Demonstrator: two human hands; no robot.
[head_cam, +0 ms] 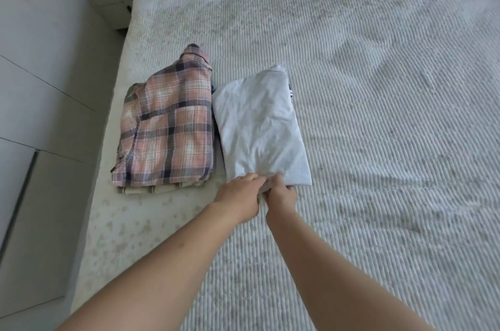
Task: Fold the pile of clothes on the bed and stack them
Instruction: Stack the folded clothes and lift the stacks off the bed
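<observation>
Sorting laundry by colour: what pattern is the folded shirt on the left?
The folded shirt is pink, white and navy plaid, seen in the head view.

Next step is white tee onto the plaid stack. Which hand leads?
Left, probably. The left hand and right hand both grip the near edge of the white tee, but the left is on the side nearer the plaid stack, immediately to its left.
</observation>
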